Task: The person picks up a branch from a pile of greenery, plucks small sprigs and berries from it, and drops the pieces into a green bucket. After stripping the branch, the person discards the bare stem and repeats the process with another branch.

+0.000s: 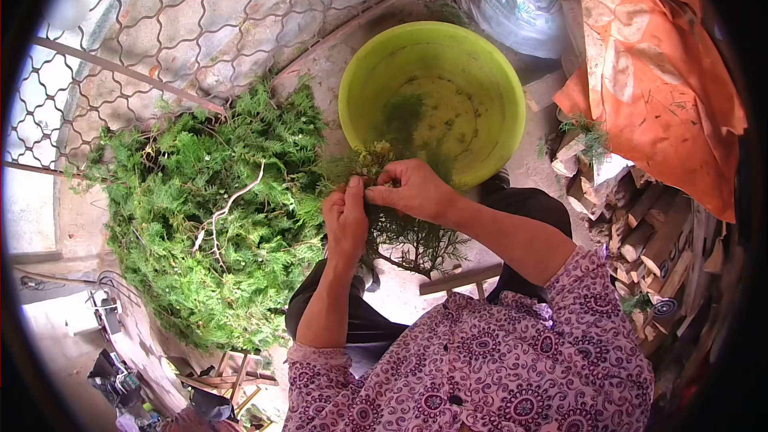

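My left hand (346,220) is closed with thumb and fingers pinched on a leafy evergreen branch (416,244), whose dark lower part hangs between my knees. Close beside it, my right hand (410,190) pinches at the same greenery, fingertips almost meeting the left thumb. What exactly lies between the right fingertips is too small to make out. Beyond both hands stands a yellow-green plastic basin (488,72), with some small bits scattered on its bottom. To the left, a large heap of green evergreen branches (184,232) lies on the ground.
Wavy metal mesh (200,8) runs along the upper left. Stacked split wood (656,232) lies at the right under an orange sheet (656,72). A white printed sack (520,4) stands behind the basin. A bare forked twig (232,204) rests on the heap.
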### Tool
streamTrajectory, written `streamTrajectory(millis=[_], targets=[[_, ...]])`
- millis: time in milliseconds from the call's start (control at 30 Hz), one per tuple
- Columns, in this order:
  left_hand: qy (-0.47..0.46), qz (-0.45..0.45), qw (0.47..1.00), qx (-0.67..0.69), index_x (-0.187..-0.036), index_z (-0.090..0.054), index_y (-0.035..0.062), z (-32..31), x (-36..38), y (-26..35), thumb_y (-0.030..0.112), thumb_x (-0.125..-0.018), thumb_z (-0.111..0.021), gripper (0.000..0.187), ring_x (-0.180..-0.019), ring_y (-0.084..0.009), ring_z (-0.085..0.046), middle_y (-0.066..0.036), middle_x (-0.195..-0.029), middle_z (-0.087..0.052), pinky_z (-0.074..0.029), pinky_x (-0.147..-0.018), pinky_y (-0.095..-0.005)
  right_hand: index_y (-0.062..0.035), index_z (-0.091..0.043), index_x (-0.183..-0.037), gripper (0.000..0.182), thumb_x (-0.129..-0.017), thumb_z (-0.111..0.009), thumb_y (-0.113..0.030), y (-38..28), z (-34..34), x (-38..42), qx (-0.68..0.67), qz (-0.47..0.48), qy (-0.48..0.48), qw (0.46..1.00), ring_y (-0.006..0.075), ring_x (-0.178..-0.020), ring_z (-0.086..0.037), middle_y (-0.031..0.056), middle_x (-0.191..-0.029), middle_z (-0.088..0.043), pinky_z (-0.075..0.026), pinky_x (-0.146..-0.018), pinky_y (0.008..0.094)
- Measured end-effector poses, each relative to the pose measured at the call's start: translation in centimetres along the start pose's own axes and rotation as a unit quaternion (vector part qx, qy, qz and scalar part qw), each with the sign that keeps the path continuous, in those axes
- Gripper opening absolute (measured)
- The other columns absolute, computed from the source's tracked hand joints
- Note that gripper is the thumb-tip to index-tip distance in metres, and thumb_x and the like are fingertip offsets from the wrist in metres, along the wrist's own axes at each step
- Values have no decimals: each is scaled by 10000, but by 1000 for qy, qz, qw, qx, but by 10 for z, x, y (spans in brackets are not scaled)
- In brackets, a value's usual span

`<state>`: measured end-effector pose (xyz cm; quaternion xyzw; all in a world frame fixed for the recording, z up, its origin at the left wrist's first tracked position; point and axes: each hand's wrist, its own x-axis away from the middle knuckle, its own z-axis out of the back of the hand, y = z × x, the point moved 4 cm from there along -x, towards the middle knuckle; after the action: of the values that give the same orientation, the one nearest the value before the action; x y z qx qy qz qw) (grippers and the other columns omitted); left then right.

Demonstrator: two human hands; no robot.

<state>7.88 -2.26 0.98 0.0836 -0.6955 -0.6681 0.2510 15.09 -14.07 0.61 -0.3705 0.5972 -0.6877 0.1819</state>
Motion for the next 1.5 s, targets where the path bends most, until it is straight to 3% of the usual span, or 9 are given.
streamTrajectory(millis=[133, 433, 633, 700, 733, 833, 900, 1000, 1500], targets=[[-6, -6, 1000, -18, -779, -606, -26, 1, 2, 0, 233, -907, -466, 322, -618, -49, -445, 7, -689, -549, -360, -537, -210, -4, -589, -734, 246, -769, -668, -235, 0, 0, -3, 83, 120, 29, 989, 56, -473, -468, -5, -579, -513, -369, -427, 208], [44, -10, 999, 15, -820, -588, -5, 13, -6, 7, 212, -922, -457, 274, -605, -53, -460, 2, -716, -571, -393, -551, -211, -52, -570, -722, 132, -786, -617, -157, -30, 17, 14, -198, -42, -105, 974, 47, -495, -472, -11, -559, -514, -361, -426, 185], [38, -28, 995, 84, -837, -607, 1, 19, -8, 9, 241, -919, -465, 291, -625, -54, -503, -14, -740, -601, -422, -567, -204, -39, -585, -876, 176, -758, -630, -163, -38, 84, -4, -11, 146, 156, 977, 118, -579, -558, 42, -685, -592, -445, -526, 241], [42, -26, 994, 99, -827, -610, -1, 16, -6, 14, 238, -917, -467, 293, -624, -54, -505, -13, -733, -600, -422, -569, -202, -32, -589, -922, 242, -718, -632, -154, -50, 90, 6, 437, 369, 362, 736, 224, -704, -598, 102, -793, -622, -473, -642, 316], [40, -28, 994, 99, -827, -610, -1, 15, -6, 15, 238, -917, -467, 293, -624, -54, -505, -13, -733, -600, -422, -569, -202, -32, -589, -922, 242, -718, -632, -154, -49, 91, 7, 438, 369, 364, 735, 224, -704, -598, 102, -793, -622, -473, -642, 316], [29, -39, 993, 103, -833, -614, -6, 17, -7, 14, 232, -915, -469, 290, -623, -58, -509, -16, -742, -605, -426, -573, -207, -19, -585, -930, 283, -685, -634, -151, -55, 73, 13, 449, 379, 329, 739, 282, -794, -589, 150, -873, -612, -464, -704, 350], [25, -46, 994, 94, -847, -621, -12, 19, -6, 13, 228, -914, -468, 293, -627, -62, -515, -22, -753, -614, -431, -577, -212, -14, -593, -896, 259, -696, -641, -171, -44, 58, 7, 210, 207, 160, 942, 234, -740, -600, 139, -817, -618, -470, -671, 330], [17, -55, 991, 125, -848, -629, -16, 14, -5, 17, 233, -913, -470, 303, -629, -62, -516, -27, -762, -620, -431, -576, -214, -21, -608, -899, 217, -743, -640, -168, -33, 31, 5, 131, 63, 9, 989, 95, -678, -554, 61, -754, -607, -455, -643, 256], [-64, 5, 959, 276, -859, -593, -2, 14, 3, 24, 220, -883, -495, 243, -619, -108, -558, -61, -775, -619, -454, -552, -244, -3, -551, -1071, 394, -726, -665, -154, -37, 15, 1, -228, 137, -119, 957, 116, -853, -529, 24, -967, -592, -417, -790, 264]])
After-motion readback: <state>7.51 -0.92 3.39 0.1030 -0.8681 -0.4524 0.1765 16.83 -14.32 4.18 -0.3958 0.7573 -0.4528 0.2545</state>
